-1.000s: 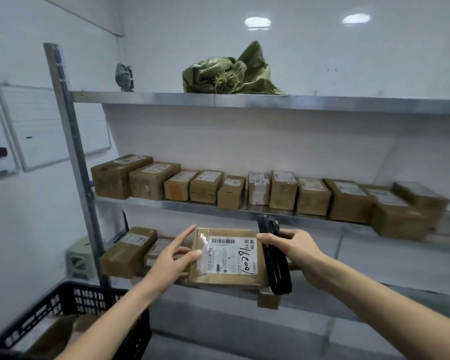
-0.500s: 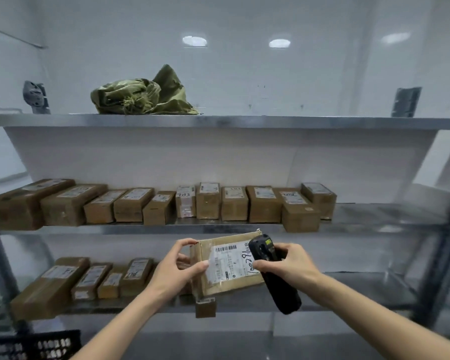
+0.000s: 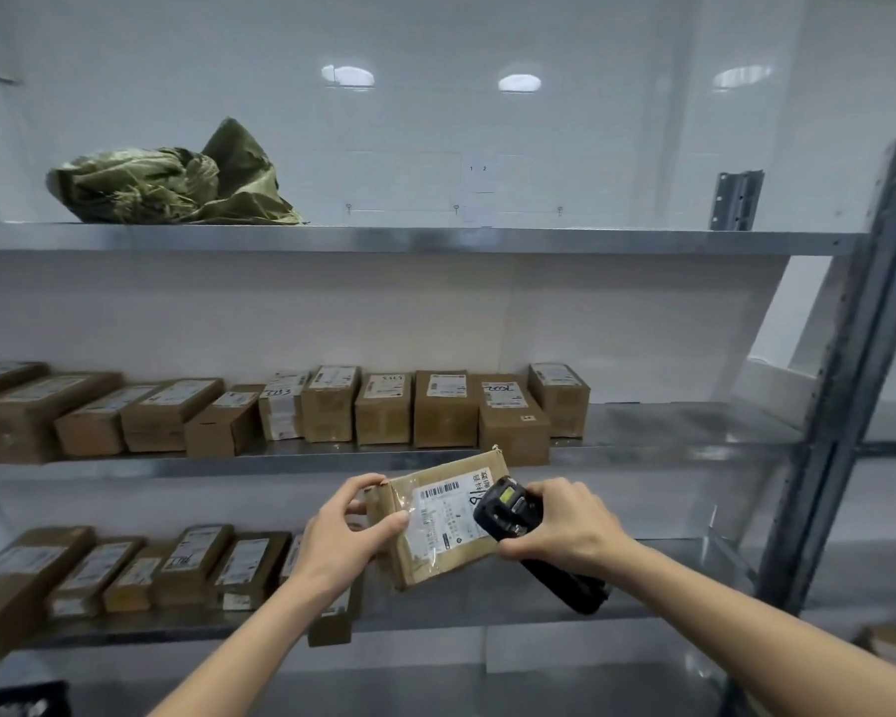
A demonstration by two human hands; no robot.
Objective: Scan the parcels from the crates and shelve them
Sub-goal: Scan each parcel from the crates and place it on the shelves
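Parcel [image 3: 438,520], brown and flat, sits tilted in mid-air in front of the middle shelf [image 3: 668,432]; the left hand [image 3: 345,530] pinches its left end, thumb on the label face, fingers curled behind; the right hand [image 3: 565,525] is wrapped around a black scanner [image 3: 513,514], its head lying over the label's right edge; rows of boxed parcels [image 3: 384,406] line the middle and lower shelf [image 3: 694,571]; a green sack [image 3: 172,183] lies on the top shelf [image 3: 487,240].
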